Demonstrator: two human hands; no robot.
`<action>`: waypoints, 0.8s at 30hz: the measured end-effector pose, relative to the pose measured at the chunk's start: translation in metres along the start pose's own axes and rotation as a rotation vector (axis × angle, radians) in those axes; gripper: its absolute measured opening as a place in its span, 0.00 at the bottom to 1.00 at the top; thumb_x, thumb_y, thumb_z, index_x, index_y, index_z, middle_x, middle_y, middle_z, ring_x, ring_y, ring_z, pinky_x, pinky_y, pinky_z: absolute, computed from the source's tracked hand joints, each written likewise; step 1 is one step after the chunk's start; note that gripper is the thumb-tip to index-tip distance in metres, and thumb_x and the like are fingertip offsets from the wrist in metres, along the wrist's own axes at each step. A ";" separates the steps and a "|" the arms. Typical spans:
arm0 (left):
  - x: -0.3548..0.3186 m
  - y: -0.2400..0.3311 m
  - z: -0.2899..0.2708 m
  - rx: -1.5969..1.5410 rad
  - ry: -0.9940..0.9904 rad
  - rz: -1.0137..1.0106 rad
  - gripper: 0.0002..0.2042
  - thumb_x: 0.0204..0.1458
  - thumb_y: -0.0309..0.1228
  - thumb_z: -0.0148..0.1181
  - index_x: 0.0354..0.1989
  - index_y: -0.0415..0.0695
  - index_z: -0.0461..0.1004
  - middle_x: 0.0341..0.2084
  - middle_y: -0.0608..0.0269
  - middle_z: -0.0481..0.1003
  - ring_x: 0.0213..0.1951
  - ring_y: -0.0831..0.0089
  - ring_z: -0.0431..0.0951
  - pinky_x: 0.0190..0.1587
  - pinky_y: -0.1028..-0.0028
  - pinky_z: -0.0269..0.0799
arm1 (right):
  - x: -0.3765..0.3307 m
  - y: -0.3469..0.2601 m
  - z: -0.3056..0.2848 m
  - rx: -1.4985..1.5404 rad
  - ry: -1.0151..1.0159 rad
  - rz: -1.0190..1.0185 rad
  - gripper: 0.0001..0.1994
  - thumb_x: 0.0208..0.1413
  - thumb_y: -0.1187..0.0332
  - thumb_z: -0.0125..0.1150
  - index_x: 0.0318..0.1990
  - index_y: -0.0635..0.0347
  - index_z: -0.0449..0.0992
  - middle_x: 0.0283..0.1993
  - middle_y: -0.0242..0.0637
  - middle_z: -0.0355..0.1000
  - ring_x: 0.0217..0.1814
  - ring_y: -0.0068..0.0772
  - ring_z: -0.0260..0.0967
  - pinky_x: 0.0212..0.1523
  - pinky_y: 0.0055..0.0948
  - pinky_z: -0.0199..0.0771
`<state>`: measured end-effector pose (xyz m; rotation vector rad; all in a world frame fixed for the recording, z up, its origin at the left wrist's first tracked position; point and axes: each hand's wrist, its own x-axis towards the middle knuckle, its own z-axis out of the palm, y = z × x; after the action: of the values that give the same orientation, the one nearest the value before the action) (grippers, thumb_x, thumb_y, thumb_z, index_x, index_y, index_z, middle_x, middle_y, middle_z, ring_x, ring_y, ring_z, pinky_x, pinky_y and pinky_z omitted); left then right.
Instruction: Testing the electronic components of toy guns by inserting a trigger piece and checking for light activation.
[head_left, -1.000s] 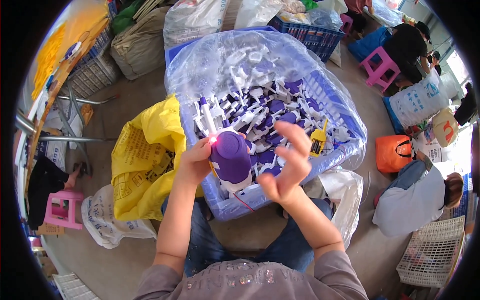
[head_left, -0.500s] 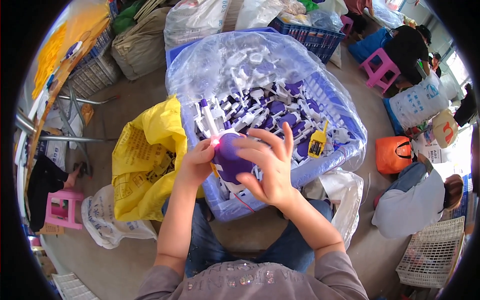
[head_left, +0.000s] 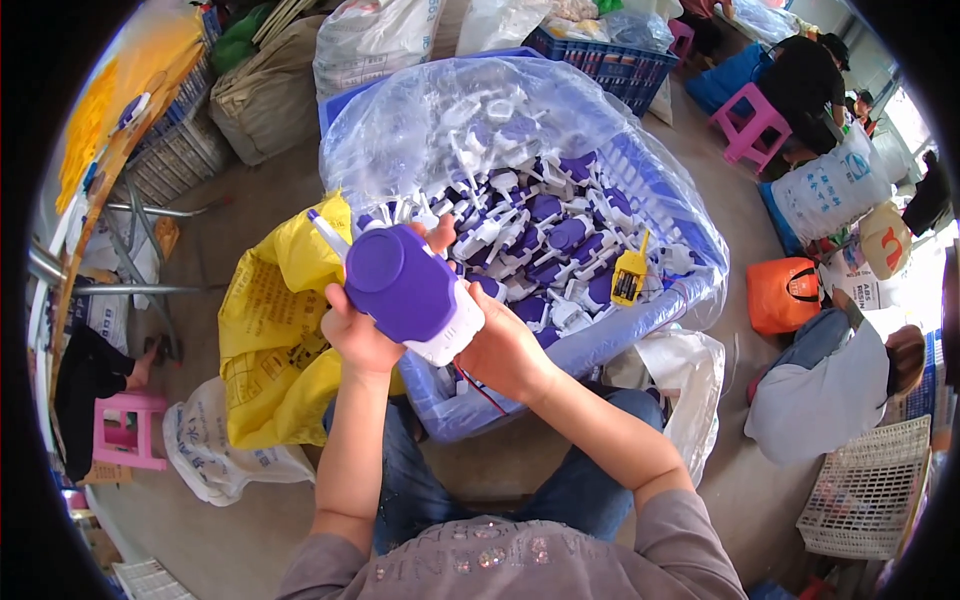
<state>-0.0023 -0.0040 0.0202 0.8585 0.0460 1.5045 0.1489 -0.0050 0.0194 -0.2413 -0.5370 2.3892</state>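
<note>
Both my hands hold a purple and white plastic device [head_left: 405,290] above the near left side of the crate. It has a rounded purple body with a raised disc, a white end, and a white rod with a purple tip at its upper left. My left hand [head_left: 362,335] is closed round its left side. From the right, my right hand [head_left: 505,345] grips the white end; its fingers are partly hidden behind the device. Below, a plastic-lined blue crate [head_left: 560,372] holds a heap of similar purple and white pieces [head_left: 540,240]. A yellow battery holder [head_left: 629,278] lies at its right side.
A yellow sack [head_left: 265,370] leans at the crate's left. A white sack [head_left: 680,380] lies to its right. Farther right are an orange bag [head_left: 783,296] and a seated person [head_left: 820,400]. A red wire [head_left: 480,388] hangs over the crate's near edge.
The device has moved left and turned, now showing its purple face and white end. The red light on it no longer shows. My right hand went from spread fingers to gripping its white end.
</note>
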 end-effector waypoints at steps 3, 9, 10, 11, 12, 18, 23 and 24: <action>-0.002 0.003 0.000 -0.020 0.037 0.031 0.45 0.44 0.59 0.54 0.60 0.31 0.52 0.56 0.43 0.59 0.65 0.50 0.45 0.62 0.58 0.51 | 0.001 0.005 -0.001 -0.112 -0.123 -0.104 0.28 0.53 0.60 0.57 0.60 0.57 0.57 0.56 0.33 0.63 0.56 0.29 0.63 0.54 0.31 0.62; -0.009 0.011 -0.008 0.008 0.230 -0.009 0.44 0.46 0.58 0.53 0.62 0.35 0.49 0.58 0.52 0.58 0.62 0.52 0.53 0.63 0.55 0.46 | 0.019 -0.016 0.000 -0.298 -0.105 -0.043 0.22 0.54 0.60 0.58 0.53 0.62 0.63 0.46 0.34 0.68 0.47 0.27 0.68 0.44 0.31 0.73; -0.010 0.011 -0.004 -0.075 0.294 0.051 0.40 0.49 0.55 0.52 0.61 0.36 0.51 0.58 0.52 0.58 0.62 0.56 0.55 0.63 0.58 0.47 | 0.023 -0.018 0.000 -0.321 -0.062 0.003 0.21 0.55 0.60 0.57 0.52 0.63 0.64 0.44 0.33 0.69 0.45 0.26 0.69 0.43 0.31 0.74; -0.012 0.017 -0.007 -0.075 0.300 0.058 0.40 0.49 0.55 0.52 0.61 0.36 0.51 0.58 0.52 0.58 0.62 0.56 0.55 0.63 0.58 0.47 | 0.029 -0.022 0.000 -0.344 -0.020 0.049 0.20 0.56 0.60 0.55 0.51 0.63 0.64 0.43 0.33 0.69 0.43 0.25 0.69 0.41 0.31 0.75; -0.013 0.025 -0.013 -0.021 0.362 0.143 0.36 0.51 0.51 0.50 0.60 0.36 0.53 0.57 0.55 0.60 0.61 0.59 0.56 0.62 0.58 0.48 | 0.037 -0.026 -0.011 -0.415 0.013 0.082 0.24 0.54 0.58 0.57 0.53 0.64 0.63 0.46 0.36 0.69 0.48 0.29 0.69 0.43 0.38 0.76; -0.015 0.060 -0.021 1.143 0.827 0.404 0.30 0.39 0.30 0.69 0.52 0.37 0.64 0.49 0.59 0.66 0.51 0.68 0.65 0.56 0.70 0.55 | 0.076 -0.038 -0.088 -1.212 0.420 0.294 0.13 0.51 0.58 0.55 0.34 0.58 0.77 0.26 0.28 0.71 0.29 0.14 0.65 0.29 0.16 0.65; -0.021 0.067 -0.031 2.018 1.029 0.419 0.37 0.35 0.31 0.67 0.58 0.46 0.58 0.55 0.47 0.57 0.57 0.51 0.54 0.59 0.54 0.45 | 0.099 -0.005 -0.213 -1.888 0.216 0.469 0.18 0.47 0.56 0.48 0.30 0.60 0.78 0.23 0.40 0.74 0.21 0.35 0.72 0.27 0.30 0.73; -0.020 0.066 -0.029 2.046 1.014 0.552 0.37 0.36 0.32 0.66 0.59 0.47 0.57 0.56 0.44 0.53 0.59 0.48 0.51 0.59 0.51 0.43 | 0.102 0.004 -0.224 -1.919 0.200 0.633 0.18 0.47 0.56 0.47 0.31 0.60 0.78 0.26 0.42 0.74 0.25 0.38 0.73 0.30 0.33 0.74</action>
<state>-0.0756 -0.0187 0.0239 1.4769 2.5978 1.9238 0.1377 0.1286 -0.1865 -1.5296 -2.7009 1.3607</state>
